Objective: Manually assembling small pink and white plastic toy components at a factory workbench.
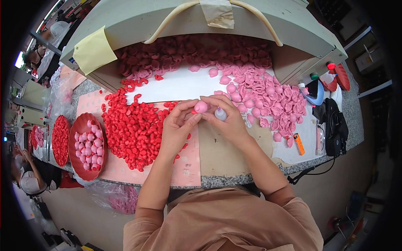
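In front of me, my left hand pinches a round pink piece between thumb and fingertips. A small red piece shows against its lower left side. My right hand closes around a small whitish squeeze bottle, and its fingertips meet the pink piece. Just left of my hands spreads a heap of small glossy red pieces. To the right lie several loose pink balls and shell-like pink pieces. Whether the red and pink pieces in my hand are joined, I cannot tell.
A grey hood-like box arches over the table's back, with more pieces beneath. On the left stand a red bowl of pink balls and a basket of red pieces. An orange lighter and a black pouch lie right.
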{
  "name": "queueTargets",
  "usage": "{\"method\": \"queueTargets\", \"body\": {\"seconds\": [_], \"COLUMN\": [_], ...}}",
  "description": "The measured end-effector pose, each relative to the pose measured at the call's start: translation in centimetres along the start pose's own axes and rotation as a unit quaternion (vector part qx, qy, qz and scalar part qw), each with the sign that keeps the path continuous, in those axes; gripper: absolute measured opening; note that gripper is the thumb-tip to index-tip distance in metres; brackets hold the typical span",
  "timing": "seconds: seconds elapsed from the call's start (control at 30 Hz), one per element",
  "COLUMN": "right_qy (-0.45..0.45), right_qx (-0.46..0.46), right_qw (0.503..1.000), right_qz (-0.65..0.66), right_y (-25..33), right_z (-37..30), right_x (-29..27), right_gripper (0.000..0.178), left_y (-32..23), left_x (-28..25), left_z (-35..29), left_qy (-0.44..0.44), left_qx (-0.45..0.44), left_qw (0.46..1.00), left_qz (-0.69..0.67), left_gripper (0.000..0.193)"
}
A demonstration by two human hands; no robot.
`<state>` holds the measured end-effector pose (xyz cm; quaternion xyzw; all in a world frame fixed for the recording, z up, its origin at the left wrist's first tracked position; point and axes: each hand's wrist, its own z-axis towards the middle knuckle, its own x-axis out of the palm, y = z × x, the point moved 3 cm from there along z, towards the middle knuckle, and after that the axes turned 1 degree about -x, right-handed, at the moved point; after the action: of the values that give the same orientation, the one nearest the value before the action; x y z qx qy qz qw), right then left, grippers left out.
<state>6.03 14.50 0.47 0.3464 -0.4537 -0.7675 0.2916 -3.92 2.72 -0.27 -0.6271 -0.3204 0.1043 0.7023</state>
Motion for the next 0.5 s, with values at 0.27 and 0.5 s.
{"method": "queueTargets", "body": {"seconds": [0.27, 0.5], "right_qy": [0.003, -0.03], "right_qx": [-0.015, -0.046], "right_qw": [1.0, 0.996], "right_qz": [-0.005, 0.069], "right_y": [0.9, -0.2], "right_z": [-0.2, -0.1], "right_x": [0.0, -0.4], "right_gripper": [0.037, 0.031], "left_y": [0.1, 0.3], "left_x": [0.0, 0.0], "left_z": [0.0, 0.1], "left_qy": [0.007, 0.007], "left_qx": [0.014, -0.027], "left_qw": [1.0, 0.997], "left_qz": [0.022, -0.067], "left_gripper": [0.031, 0.033]}}
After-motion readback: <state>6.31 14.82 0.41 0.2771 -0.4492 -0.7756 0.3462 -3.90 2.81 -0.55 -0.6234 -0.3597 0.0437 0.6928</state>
